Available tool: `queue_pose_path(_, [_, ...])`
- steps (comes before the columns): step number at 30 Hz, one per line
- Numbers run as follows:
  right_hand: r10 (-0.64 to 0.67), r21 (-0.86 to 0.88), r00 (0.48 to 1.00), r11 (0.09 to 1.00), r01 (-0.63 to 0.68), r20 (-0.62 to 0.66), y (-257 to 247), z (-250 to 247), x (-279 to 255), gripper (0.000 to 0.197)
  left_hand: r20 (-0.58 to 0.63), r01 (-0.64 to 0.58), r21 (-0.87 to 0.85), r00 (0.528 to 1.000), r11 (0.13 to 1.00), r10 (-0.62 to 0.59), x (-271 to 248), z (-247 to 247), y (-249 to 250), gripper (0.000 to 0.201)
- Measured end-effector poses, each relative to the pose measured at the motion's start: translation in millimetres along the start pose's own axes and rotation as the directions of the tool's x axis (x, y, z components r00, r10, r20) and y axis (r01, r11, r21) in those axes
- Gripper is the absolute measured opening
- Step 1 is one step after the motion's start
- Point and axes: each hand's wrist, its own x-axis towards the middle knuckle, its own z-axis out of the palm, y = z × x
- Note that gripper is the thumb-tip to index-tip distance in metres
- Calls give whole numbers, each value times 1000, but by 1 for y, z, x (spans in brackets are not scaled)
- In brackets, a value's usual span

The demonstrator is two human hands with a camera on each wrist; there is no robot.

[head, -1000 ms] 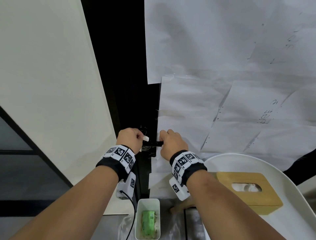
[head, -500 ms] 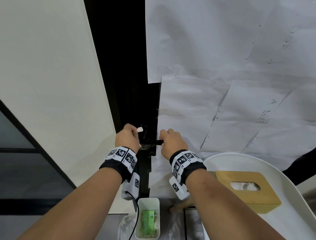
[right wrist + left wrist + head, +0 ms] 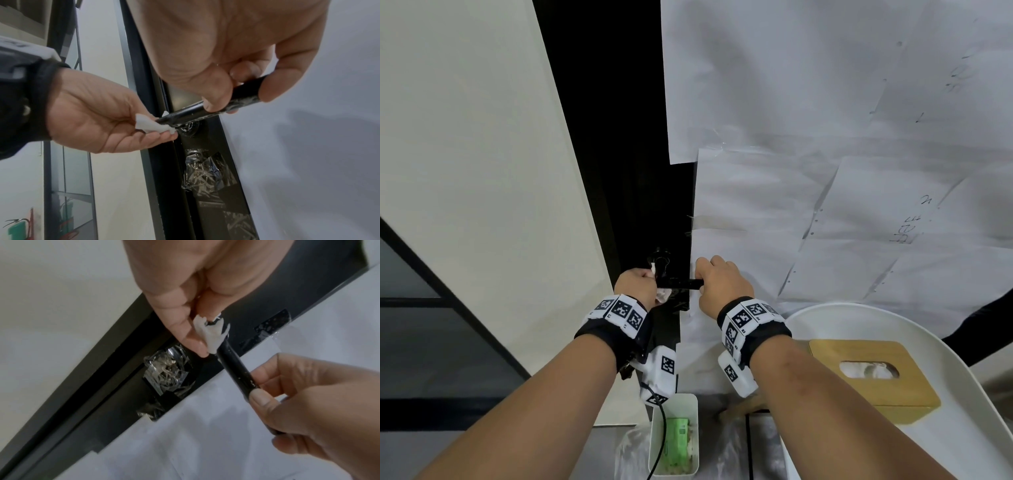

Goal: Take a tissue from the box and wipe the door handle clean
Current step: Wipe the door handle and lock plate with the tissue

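Already a tissue (image 3: 153, 124) is pinched by the left hand (image 3: 98, 116) against the door handle (image 3: 207, 105), steadied by the right hand's (image 3: 320, 404) clenched grip; wiping is judged underway, the free end undone.

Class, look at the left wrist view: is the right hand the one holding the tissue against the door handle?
No, the left hand pinches the tissue at the door handle, while the right hand grips its bare free end.

The door handle (image 3: 197, 112) is glossy black, smooth, apparently metal. The tissue (image 3: 151, 124) is soft white paper, crumpled. Matt white paper sheets (image 3: 825, 102) cover the door, with crinkled clear tape (image 3: 205, 172) below the handle. The tissue box (image 3: 873, 373) is matt wood on a smooth white desk (image 3: 962, 445).
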Motion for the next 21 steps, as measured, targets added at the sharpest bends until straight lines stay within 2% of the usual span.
queue_pose_path(2, [-2, 2, 1000, 1000, 2, -1, 0, 0, 0, 27, 6, -52, 103, 999, 993, 51, -1, -6, -1, 21])
queue_pose_path(4, [-2, 3, 1000, 1000, 2, -5, 0, 1, 0, 27, -9, -147, 238, 988, 960, 153, -5, -13, 0, 16])
queue_pose_path(7, [1, 7, 1000, 1000, -1, -9, 0, 1, -1, 27, -77, -315, 317, 931, 894, 356, -13, -21, 6, 13])
queue_pose_path(9, [3, 5, 1000, 1000, -3, -8, 0, 1, -1, 27, -48, -379, 423, 898, 823, 438, -11, -20, 15, 24])
queue_pose_path(10, [3, 3, 1000, 1000, -3, -10, 0, 1, -1, 27, 4, -366, 460, 912, 809, 411, -7, -18, 21, 31])
queue_pose_path(12, [0, 5, 1000, 1000, 0, -14, 0, 1, -1, 27, 96, -270, 519, 961, 811, 259, 3, -14, 30, 47])
queue_pose_path(13, [-2, 6, 1000, 1000, 2, -15, 0, 2, -1, 27, 121, -250, 546, 968, 800, 220, 6, -12, 32, 52])
queue_pose_path(18, [-8, 9, 1000, 1000, 8, -10, 2, 2, 1, 26, 197, -420, 668, 896, 614, 398, 8, -5, 21, 41])
queue_pose_path(21, [-9, 7, 1000, 1000, 9, -8, 1, 1, 1, 27, 218, -450, 661, 881, 600, 420, 11, -7, 21, 41])
